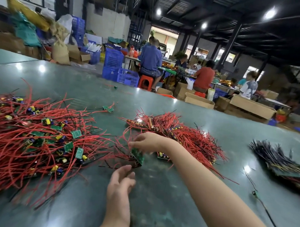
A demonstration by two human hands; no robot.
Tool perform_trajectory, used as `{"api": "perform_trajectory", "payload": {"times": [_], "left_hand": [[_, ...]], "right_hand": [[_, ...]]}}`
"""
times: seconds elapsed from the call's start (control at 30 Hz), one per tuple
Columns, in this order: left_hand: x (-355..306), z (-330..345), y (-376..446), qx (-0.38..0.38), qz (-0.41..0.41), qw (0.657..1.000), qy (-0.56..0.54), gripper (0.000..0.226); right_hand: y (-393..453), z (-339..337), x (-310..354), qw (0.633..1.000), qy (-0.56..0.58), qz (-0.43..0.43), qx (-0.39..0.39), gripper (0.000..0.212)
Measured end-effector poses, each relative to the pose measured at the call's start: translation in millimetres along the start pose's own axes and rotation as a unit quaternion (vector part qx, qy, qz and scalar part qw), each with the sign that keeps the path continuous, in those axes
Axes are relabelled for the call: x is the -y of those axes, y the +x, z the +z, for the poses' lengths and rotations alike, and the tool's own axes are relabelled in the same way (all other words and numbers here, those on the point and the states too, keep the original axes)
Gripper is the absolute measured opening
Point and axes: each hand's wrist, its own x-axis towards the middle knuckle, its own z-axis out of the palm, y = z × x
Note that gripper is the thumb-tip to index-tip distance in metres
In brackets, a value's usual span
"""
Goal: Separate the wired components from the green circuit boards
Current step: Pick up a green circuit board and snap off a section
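Observation:
A big tangle of red wires with small green circuit boards (pixel 31 138) covers the left of the green table (pixel 173 199). A second red-wire pile (pixel 176 132) lies at the centre right. My right hand (pixel 147 140) reaches in from the right and pinches a green circuit board (pixel 137 156) with red wires trailing from it, held just above the table. My left hand (pixel 121 182) sits below that board with relaxed fingers, its fingertips close to the board's lower edge; whether they touch it is blurred.
A stack of dark wires and boards (pixel 284 164) lies at the right edge. A lone black-wired part (pixel 254 193) and a small loose board (pixel 108 108) lie on the table. Beyond the far edge are people at benches, blue crates (pixel 114 61) and cardboard boxes.

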Motion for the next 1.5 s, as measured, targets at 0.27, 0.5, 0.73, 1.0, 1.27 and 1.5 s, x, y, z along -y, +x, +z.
{"api": "perform_trajectory", "payload": {"times": [0.27, 0.5, 0.73, 1.0, 1.27, 1.5], "left_hand": [[0, -4, 1, 0.021, 0.011, 0.998, 0.055, 0.024], [-10, -6, -5, 0.103, 0.036, 0.989, 0.102, 0.023], [-9, -7, -14, 0.176, 0.058, 0.967, 0.177, 0.024], [-5, -9, -14, 0.202, 0.035, 0.963, 0.174, 0.032], [-6, -13, -12, 0.196, 0.095, 0.948, 0.233, 0.025], [-7, -17, -11, 0.220, 0.089, 0.932, 0.273, 0.032]], "right_hand": [[-68, 34, -5, 0.974, 0.207, -0.029, -0.088, 0.034], [-130, 58, -12, 0.927, 0.241, -0.048, -0.284, 0.028], [-149, 91, -23, 0.857, 0.356, -0.044, -0.370, 0.036], [-144, 104, -22, 0.860, 0.372, -0.067, -0.342, 0.030], [-143, 102, -32, 0.852, 0.422, -0.072, -0.299, 0.035], [-143, 105, -31, 0.864, 0.386, -0.057, -0.318, 0.041]]}}
